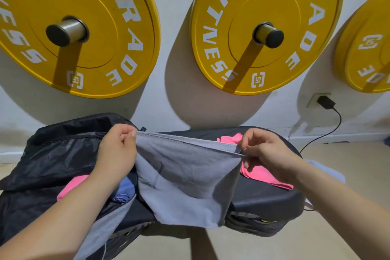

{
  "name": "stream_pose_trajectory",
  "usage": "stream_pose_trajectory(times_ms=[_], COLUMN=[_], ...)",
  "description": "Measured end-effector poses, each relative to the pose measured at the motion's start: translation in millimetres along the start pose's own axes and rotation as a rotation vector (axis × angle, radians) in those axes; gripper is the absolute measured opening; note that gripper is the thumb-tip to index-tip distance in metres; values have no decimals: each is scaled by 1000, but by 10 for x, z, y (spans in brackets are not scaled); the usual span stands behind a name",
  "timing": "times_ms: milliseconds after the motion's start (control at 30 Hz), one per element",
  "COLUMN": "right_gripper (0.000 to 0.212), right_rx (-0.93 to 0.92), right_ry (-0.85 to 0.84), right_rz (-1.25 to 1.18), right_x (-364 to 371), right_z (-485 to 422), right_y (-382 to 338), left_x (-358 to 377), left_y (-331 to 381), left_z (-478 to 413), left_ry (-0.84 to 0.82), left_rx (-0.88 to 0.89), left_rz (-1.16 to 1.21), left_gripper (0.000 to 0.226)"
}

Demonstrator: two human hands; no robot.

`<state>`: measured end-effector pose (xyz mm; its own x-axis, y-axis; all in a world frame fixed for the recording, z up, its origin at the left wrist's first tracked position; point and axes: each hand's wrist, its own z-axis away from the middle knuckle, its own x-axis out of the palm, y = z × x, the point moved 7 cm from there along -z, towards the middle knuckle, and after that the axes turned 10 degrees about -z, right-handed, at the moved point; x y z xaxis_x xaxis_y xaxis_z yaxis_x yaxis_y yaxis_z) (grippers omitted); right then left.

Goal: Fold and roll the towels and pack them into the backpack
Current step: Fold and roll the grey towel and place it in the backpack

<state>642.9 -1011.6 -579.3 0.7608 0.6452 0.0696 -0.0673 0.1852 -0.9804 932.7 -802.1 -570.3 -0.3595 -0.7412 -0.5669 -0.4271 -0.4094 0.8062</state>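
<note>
A grey towel (pixel 185 183) hangs doubled over in the air above a black bench (pixel 266 198). My left hand (pixel 118 152) pinches its top left corner and my right hand (pixel 266 150) pinches its top right corner, so the top edge is stretched between them. A black backpack (pixel 52 160) lies open at the left, with a pink towel (pixel 69 186) and a blue towel (pixel 124 190) inside its mouth. Another pink towel (pixel 263 175) lies on the bench behind my right hand.
Yellow weight plates (pixel 263 27) hang on pegs on the white wall behind the bench. A black charger (pixel 326 102) sits in a wall socket at the right, its cable running down to the floor. Pale floor shows below and to the right of the bench.
</note>
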Motion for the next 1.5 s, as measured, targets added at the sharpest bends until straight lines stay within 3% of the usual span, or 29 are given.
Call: stream_pose_trajectory(times_ms=[133, 200, 300, 400, 433, 567, 833, 1000, 1133, 1267, 1500], right_gripper=[40, 32, 4, 25, 23, 17, 19, 28, 20, 18, 16], right_rx=[-20, 1, 11, -5, -29, -87, -180, -131, -130, -254, -222], right_ry=[37, 47, -69, -111, -113, -25, 84, 146, 229, 329, 386], right_rz=[261, 264, 341, 625, 662, 408, -146, -229, -283, -61, 22], right_x=[-58, -90, -17, 22, 46, -27, -199, -298, -425, -536, -632], right_z=[26, 49, 104, 125, 125, 85, 53, 177, 272, 291, 217], right_y=[-22, -13, -21, 12, 5, -56, -189, -288, -335, -318, -198], left_x=[15, 8, -25, -72, -93, -151, -111, -153, -145, -76, 43], left_y=[95, 143, 148, 113, 94, 14, 158, 255, 363, 457, 398], left_z=[53, 89, 104, 101, 95, 36, 99, 181, 265, 378, 428], left_ry=[-38, -46, -28, 10, 27, 40, -108, -173, -226, -214, -291], left_rx=[34, 50, 41, 1, -14, -49, 60, 29, 27, 114, 77], left_rz=[-15, -18, -18, -8, 2, 32, 63, 160, 204, 75, -15], left_gripper=[11, 12, 12, 11, 11, 12, 10, 12, 14, 11, 10])
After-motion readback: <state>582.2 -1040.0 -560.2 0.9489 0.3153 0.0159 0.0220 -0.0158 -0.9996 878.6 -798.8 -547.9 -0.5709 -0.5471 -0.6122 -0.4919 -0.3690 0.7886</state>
